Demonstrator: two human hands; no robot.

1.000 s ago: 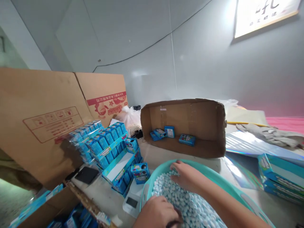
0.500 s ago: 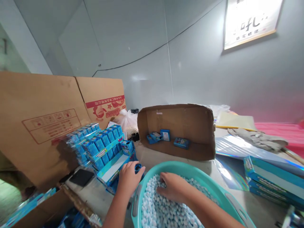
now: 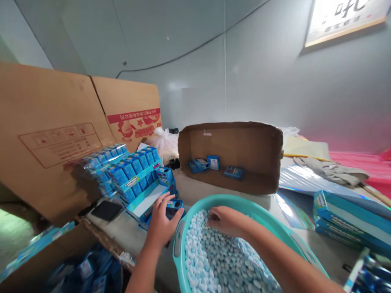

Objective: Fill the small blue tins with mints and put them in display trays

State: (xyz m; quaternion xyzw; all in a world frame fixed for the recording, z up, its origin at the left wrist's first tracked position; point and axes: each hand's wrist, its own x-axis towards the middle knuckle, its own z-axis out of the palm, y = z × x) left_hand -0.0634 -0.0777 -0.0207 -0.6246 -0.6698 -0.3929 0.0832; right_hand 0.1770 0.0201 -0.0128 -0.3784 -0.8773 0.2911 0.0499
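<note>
My left hand [image 3: 161, 221] is curled around a small blue box [image 3: 174, 205] with a dark opening in its top, just left of the basin's rim. My right hand [image 3: 227, 221] is inside the turquoise basin [image 3: 233, 200], its fingers bent together at the surface of the pale blue and white candies [image 3: 210, 252]. What those fingers hold is hidden. Beyond my left hand lies a blue display tray [image 3: 149, 199] with its white inside showing and a small box at its far end. Filled display trays [image 3: 131, 173] of similar blue boxes stand behind it.
An open brown carton [image 3: 232, 158] on its side holds several blue boxes. Large cartons [image 3: 55, 118] stand at the left. Flat blue trays [image 3: 351, 221] are stacked at the right, near grey gloves [image 3: 331, 171]. A black phone-like slab [image 3: 106, 210] lies on the table's left side.
The whole view has shifted, so the table appears higher. The small box in my left hand shows more clearly. My right hand's fingers have drawn closer together in the candies.
</note>
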